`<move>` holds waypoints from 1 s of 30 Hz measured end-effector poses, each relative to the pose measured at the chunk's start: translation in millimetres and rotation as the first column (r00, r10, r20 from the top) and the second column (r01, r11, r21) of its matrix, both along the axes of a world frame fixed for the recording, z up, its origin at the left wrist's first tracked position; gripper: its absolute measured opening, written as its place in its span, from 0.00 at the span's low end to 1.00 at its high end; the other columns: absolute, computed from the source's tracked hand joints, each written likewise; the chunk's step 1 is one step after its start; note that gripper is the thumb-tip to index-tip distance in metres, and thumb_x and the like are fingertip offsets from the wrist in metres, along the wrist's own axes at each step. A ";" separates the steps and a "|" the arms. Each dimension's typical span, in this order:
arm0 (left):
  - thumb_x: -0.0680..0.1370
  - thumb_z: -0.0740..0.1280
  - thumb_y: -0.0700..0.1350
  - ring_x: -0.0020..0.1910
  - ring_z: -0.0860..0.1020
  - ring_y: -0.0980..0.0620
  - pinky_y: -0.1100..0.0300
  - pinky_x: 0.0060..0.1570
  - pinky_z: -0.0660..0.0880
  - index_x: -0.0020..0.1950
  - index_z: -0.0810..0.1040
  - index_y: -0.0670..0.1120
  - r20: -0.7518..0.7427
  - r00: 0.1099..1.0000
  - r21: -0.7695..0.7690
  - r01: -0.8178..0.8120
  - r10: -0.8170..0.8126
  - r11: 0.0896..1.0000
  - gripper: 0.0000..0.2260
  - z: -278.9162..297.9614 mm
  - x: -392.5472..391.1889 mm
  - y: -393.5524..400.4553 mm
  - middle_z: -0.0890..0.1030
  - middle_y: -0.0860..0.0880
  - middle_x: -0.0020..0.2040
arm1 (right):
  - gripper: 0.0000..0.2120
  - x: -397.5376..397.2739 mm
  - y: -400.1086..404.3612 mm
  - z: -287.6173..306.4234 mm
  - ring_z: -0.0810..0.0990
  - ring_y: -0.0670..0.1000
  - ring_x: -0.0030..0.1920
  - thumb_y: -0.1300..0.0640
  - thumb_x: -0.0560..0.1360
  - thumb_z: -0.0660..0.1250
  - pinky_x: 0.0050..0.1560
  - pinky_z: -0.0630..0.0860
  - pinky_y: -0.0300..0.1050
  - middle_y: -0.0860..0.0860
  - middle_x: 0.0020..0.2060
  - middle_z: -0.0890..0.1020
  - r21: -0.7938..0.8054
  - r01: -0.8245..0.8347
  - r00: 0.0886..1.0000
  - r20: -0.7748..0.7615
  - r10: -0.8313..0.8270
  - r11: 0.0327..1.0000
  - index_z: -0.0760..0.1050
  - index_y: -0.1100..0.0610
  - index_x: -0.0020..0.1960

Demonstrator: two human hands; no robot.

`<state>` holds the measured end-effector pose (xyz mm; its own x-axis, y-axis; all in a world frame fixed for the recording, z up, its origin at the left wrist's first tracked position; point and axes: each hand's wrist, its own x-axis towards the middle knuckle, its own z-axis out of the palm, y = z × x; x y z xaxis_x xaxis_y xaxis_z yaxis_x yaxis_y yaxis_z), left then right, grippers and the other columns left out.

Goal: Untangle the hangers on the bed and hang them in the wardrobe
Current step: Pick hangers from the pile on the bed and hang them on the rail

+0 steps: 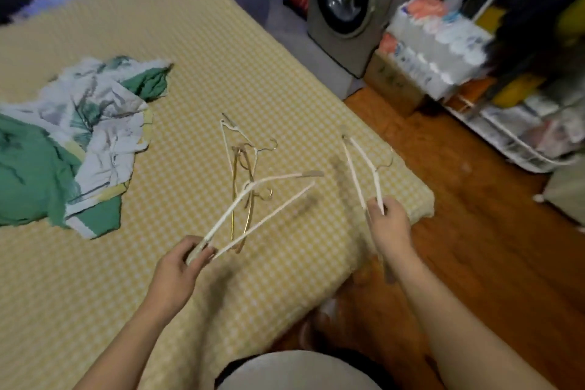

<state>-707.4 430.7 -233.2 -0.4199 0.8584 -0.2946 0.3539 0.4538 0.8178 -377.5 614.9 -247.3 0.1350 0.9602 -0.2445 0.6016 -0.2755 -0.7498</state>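
**Op:** Notes from my feed. My left hand (180,266) pinches the end of a white hanger (253,209), thumb and fingers curled round the corner where its two arms meet. The hanger angles up and away over the bed.

**Desk:** And the other side?

**Op:** My right hand (387,225) grips a second white hanger (361,168) by one end, fingers closed round it, hook pointing right. It stands clear of the first one, above the bed's corner.

**Desk:** Where is the rest of the tangle?

**Op:** The remaining hangers (240,168), white and gold, lie in a loose heap on the bed (190,57) between and beyond my hands. The left hanger crosses over them; I cannot tell if it is caught on them.

**Desk:** Surface?

**Op:** Yellow-and-white checked sheet. A crumpled green and white cloth (79,142) lies to the left, well apart from the heap.

**Desk:** Room?

**Op:** Wooden floor (474,247) on the right. A front-loading washing machine (348,6) beyond the bed's far edge. A white wire rack (506,136) with stacked packages (443,41) at right, blurred.
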 end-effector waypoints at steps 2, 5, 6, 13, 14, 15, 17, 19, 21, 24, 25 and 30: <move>0.77 0.72 0.42 0.43 0.82 0.57 0.72 0.43 0.73 0.44 0.83 0.48 0.034 0.992 0.036 0.121 -0.123 0.992 0.03 9.6 -19.2 -6.3 0.84 0.52 0.42 | 0.07 1.1 -16.8 24.7 0.75 0.50 0.33 0.53 0.79 0.65 0.37 0.70 0.44 0.48 0.33 0.77 0.004 0.118 0.988 -0.098 -0.117 0.993 0.77 0.54 0.44; 0.73 0.75 0.55 0.50 0.83 0.50 0.60 0.51 0.77 0.47 0.85 0.53 0.031 0.962 0.079 0.269 -0.272 0.960 0.08 15.2 -50.1 -12.2 0.86 0.52 0.46 | 0.08 18.9 -72.2 51.0 0.72 0.48 0.24 0.54 0.78 0.67 0.24 0.68 0.39 0.51 0.33 0.79 -0.058 0.328 0.917 -0.220 -0.333 0.943 0.79 0.54 0.40; 0.72 0.76 0.56 0.51 0.83 0.48 0.57 0.52 0.78 0.48 0.85 0.55 0.042 0.948 0.096 0.309 -0.314 0.946 0.09 15.2 -56.5 -16.7 0.86 0.51 0.48 | 0.09 25.2 -100.0 58.7 0.71 0.49 0.24 0.54 0.78 0.67 0.22 0.67 0.38 0.51 0.34 0.80 -0.075 0.376 0.889 -0.252 -0.382 0.924 0.80 0.55 0.41; 0.72 0.74 0.40 0.52 0.81 0.47 0.63 0.53 0.75 0.47 0.86 0.51 -0.005 0.826 0.155 0.557 -0.564 0.816 0.07 37.5 -45.5 -32.1 0.85 0.49 0.47 | 0.13 61.2 -236.2 90.5 0.70 0.49 0.26 0.51 0.80 0.65 0.21 0.66 0.37 0.53 0.40 0.81 -0.183 0.611 0.720 -0.276 -0.636 0.770 0.82 0.60 0.51; 0.73 0.74 0.40 0.52 0.81 0.46 0.62 0.53 0.75 0.47 0.86 0.50 0.015 0.820 0.159 0.564 -0.573 0.811 0.06 40.1 -40.9 -33.6 0.85 0.48 0.47 | 0.12 70.4 -250.3 93.4 0.71 0.49 0.27 0.52 0.80 0.65 0.23 0.67 0.38 0.52 0.39 0.82 -0.171 0.678 0.667 -0.264 -0.696 0.715 0.82 0.60 0.51; 0.73 0.74 0.41 0.52 0.82 0.46 0.59 0.54 0.76 0.46 0.86 0.50 0.036 0.802 0.170 0.583 -0.596 0.794 0.06 45.6 -31.8 -33.8 0.85 0.48 0.47 | 0.11 83.8 -271.2 99.1 0.72 0.49 0.28 0.52 0.80 0.65 0.25 0.68 0.40 0.51 0.40 0.83 -0.161 0.745 0.600 -0.261 -0.756 0.648 0.82 0.58 0.51; 0.73 0.73 0.41 0.50 0.83 0.48 0.56 0.54 0.77 0.48 0.86 0.51 0.088 0.782 0.190 0.595 -0.617 0.781 0.07 52.7 -20.2 -34.1 0.86 0.48 0.47 | 0.10 102.6 -296.6 103.5 0.73 0.48 0.30 0.51 0.80 0.65 0.28 0.69 0.42 0.50 0.41 0.85 -0.180 0.784 0.546 -0.258 -0.797 0.595 0.82 0.55 0.52; 0.74 0.72 0.37 0.47 0.84 0.51 0.61 0.50 0.78 0.48 0.86 0.51 0.106 0.743 0.210 0.632 -0.660 0.746 0.09 60.6 4.6 -33.3 0.86 0.49 0.45 | 0.12 119.5 -325.3 111.3 0.72 0.48 0.29 0.49 0.80 0.64 0.28 0.68 0.42 0.51 0.41 0.86 -0.221 0.774 0.531 -0.285 -0.798 0.594 0.82 0.55 0.50; 0.75 0.71 0.34 0.46 0.85 0.50 0.67 0.42 0.78 0.46 0.86 0.47 0.128 0.677 0.201 0.698 -0.725 0.687 0.08 69.7 39.8 -33.0 0.86 0.49 0.43 | 0.14 131.4 -353.6 118.6 0.68 0.47 0.26 0.46 0.80 0.64 0.26 0.65 0.41 0.52 0.42 0.87 -0.282 0.742 0.500 -0.373 -0.782 0.609 0.82 0.55 0.51; 0.74 0.71 0.34 0.46 0.85 0.51 0.71 0.45 0.77 0.48 0.84 0.43 0.118 0.562 0.231 0.786 -0.819 0.573 0.06 79.9 95.5 -37.4 0.86 0.50 0.44 | 0.14 147.9 -395.8 126.3 0.63 0.45 0.24 0.46 0.80 0.64 0.23 0.61 0.39 0.54 0.37 0.85 -0.349 0.702 0.411 -0.513 -0.753 0.621 0.80 0.56 0.53; 0.74 0.72 0.34 0.46 0.84 0.54 0.71 0.46 0.76 0.48 0.85 0.43 0.092 0.533 0.245 0.806 -0.841 0.538 0.06 83.3 105.7 -39.4 0.86 0.51 0.44 | 0.14 150.9 -402.6 127.9 0.61 0.45 0.24 0.47 0.80 0.65 0.23 0.59 0.38 0.53 0.33 0.81 -0.366 0.692 0.371 -0.559 -0.742 0.622 0.79 0.58 0.53; 0.72 0.74 0.37 0.45 0.82 0.56 0.71 0.46 0.74 0.47 0.85 0.44 -0.013 0.347 0.284 0.900 -0.938 0.330 0.05 90.2 199.8 -61.1 0.86 0.51 0.44 | 0.08 209.9 -490.5 132.9 0.58 0.43 0.20 0.53 0.80 0.66 0.20 0.56 0.35 0.50 0.27 0.68 -0.450 0.759 0.058 -0.672 -0.738 0.470 0.74 0.58 0.48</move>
